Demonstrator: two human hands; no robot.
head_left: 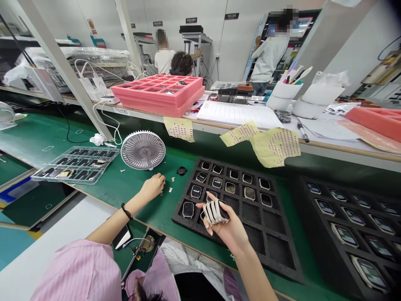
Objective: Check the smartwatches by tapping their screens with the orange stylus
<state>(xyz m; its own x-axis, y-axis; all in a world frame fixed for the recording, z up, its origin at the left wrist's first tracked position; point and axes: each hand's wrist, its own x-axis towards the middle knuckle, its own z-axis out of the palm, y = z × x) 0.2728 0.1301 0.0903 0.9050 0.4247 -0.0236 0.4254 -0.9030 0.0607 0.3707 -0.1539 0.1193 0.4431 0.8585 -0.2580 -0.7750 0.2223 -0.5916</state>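
Note:
My right hand (227, 225) holds a stack of several watch cases (214, 212) over the front of a black foam tray (283, 251). Square watches with dark screens fill many of that tray's compartments; those at its right front hold none. My left hand (153, 186) rests on the green bench, fingers curled down beside small pale pieces (171, 190); what is under the fingertips is hidden. A dark watch body (181, 170) lies just right of it, behind the pale pieces.
A round fan (143, 149) stands behind my left hand. At the left lies a clear tray (75, 165) of dark parts. Another foam tray (303, 209) with watches is at the right. Pink trays (156, 102) sit on the shelf; people are beyond.

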